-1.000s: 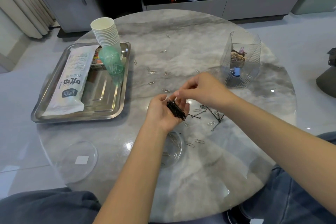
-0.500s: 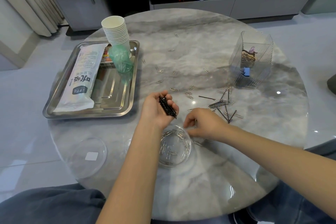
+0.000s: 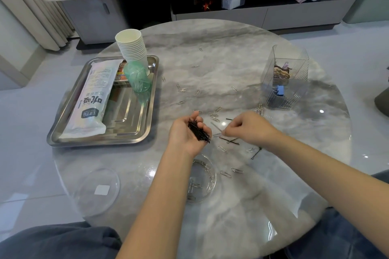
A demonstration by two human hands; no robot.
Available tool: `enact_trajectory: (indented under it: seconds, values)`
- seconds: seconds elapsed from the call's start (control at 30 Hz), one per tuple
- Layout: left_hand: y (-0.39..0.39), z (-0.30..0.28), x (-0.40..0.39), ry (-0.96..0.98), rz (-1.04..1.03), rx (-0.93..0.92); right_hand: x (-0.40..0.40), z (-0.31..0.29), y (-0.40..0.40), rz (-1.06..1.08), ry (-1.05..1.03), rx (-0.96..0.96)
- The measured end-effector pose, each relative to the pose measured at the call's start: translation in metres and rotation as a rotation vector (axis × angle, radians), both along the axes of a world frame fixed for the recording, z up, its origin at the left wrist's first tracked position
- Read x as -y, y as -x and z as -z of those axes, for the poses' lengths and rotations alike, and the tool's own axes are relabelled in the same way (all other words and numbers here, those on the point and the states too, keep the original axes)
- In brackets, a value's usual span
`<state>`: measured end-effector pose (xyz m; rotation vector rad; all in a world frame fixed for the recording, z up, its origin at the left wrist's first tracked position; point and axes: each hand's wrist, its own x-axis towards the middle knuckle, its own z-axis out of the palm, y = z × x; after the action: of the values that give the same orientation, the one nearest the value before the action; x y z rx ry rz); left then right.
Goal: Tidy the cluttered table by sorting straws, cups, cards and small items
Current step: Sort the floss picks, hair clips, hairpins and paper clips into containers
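The right hand (image 3: 250, 127) pinches one hairpin (image 3: 216, 126) in its fingers; the left hand (image 3: 189, 132) cups a bundle of hairpins (image 3: 199, 132) in curled fingers. They look light, stiff and slippery, best taken near the middle. More hairpins and paper clips (image 3: 213, 114) lie around the bundle. Nearer the person than the bundle, a clear dish (image 3: 211, 183) holds paper clips; far right, a clear box (image 3: 284, 78) holds small items.

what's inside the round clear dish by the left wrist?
The round clear dish holds several silver paper clips, lying loose near its rim and bottom. The left forearm covers its left edge, so anything there cannot be seen.
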<state>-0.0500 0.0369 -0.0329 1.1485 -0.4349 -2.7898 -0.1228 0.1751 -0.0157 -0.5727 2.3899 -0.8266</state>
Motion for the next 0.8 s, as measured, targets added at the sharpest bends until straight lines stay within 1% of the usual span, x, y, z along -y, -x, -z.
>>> enact_trajectory:
  seconds: [0.07, 0.13, 0.27, 0.37, 0.43, 0.47, 0.53, 0.6, 0.7, 0.8]
  values:
    - [0.004, 0.0, -0.007, -0.008, 0.012, 0.005, -0.001, -0.017, 0.004, 0.095, 0.091, 0.029]
    - [0.007, 0.0, -0.014, -0.031, 0.024, -0.006, 0.003, -0.029, 0.002, 0.1, 0.144, 0.033]
    - [0.01, -0.001, -0.02, -0.071, 0.032, -0.029, 0.009, -0.035, -0.005, 0.011, 0.155, 0.029]
    - [0.011, -0.001, -0.021, -0.058, 0.016, -0.016, 0.001, -0.028, 0.01, 0.074, 0.147, -0.063]
    - [0.011, 0.0, -0.019, -0.032, -0.004, -0.012, -0.004, -0.015, 0.023, 0.085, 0.058, -0.149]
    - [0.011, 0.0, -0.018, -0.024, -0.013, -0.007, -0.006, -0.007, 0.027, 0.047, -0.023, -0.17]
    - [0.011, 0.0, -0.017, -0.011, -0.018, 0.003, -0.007, 0.01, 0.027, -0.082, -0.192, -0.192]
    - [0.01, 0.0, -0.016, 0.0, -0.016, 0.009, -0.005, 0.025, 0.023, -0.203, -0.29, -0.251]
    - [0.009, 0.001, -0.016, 0.011, 0.0, 0.016, -0.005, 0.036, 0.02, -0.254, -0.318, -0.347]
    - [0.01, 0.003, -0.016, 0.037, 0.03, 0.019, -0.007, 0.037, 0.02, -0.282, -0.322, -0.363]
